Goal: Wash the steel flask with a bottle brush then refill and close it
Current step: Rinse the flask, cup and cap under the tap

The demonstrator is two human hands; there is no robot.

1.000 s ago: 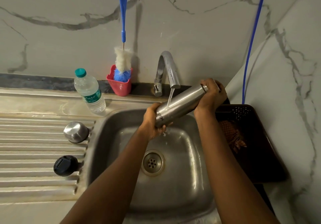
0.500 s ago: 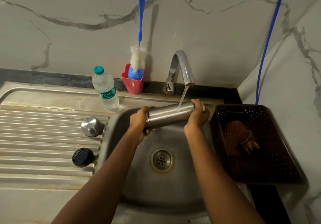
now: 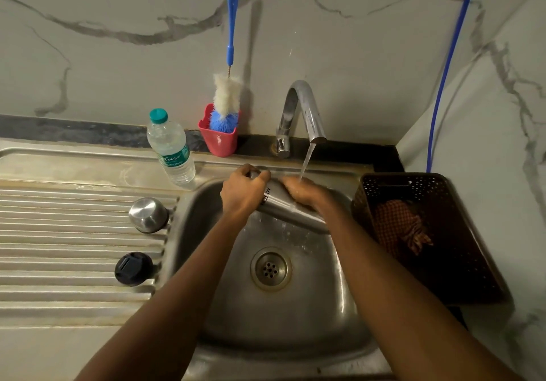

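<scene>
Water (image 3: 305, 162) ran from the tap (image 3: 304, 108) in the head view and landed on my right hand (image 3: 304, 193), which lay wrapped over the middle of the steel flask (image 3: 283, 206). My left hand (image 3: 242, 194) had its fingers curled round the flask's upper end. The flask hung tilted over the back half of the sink (image 3: 280, 321), with its high end to the left and its low end angled down to the right, near the basin's right wall. I could not tell which end was the mouth.

Below the flask the basin lay open down to the drain (image 3: 271, 269). On the left, the steel cap (image 3: 147, 215) sat right at the sink's rim on the ribbed draining board (image 3: 59, 232), and the black lid (image 3: 133, 268) sat nearer me, just beside the same rim. Both were well apart from my left forearm. On the right, the dark basket (image 3: 461, 262) stood against the sink's edge, close to my right forearm, with a checked cloth (image 3: 399, 227) inside it.

At the back ledge, the bottle brush (image 3: 226, 96) stood upright in a red cup (image 3: 218, 141) left of the tap. A plastic water bottle (image 3: 172, 150) stood just left of the cup, near the sink's back left corner. A blue hose (image 3: 449, 64) ran down the wall behind the basket.
</scene>
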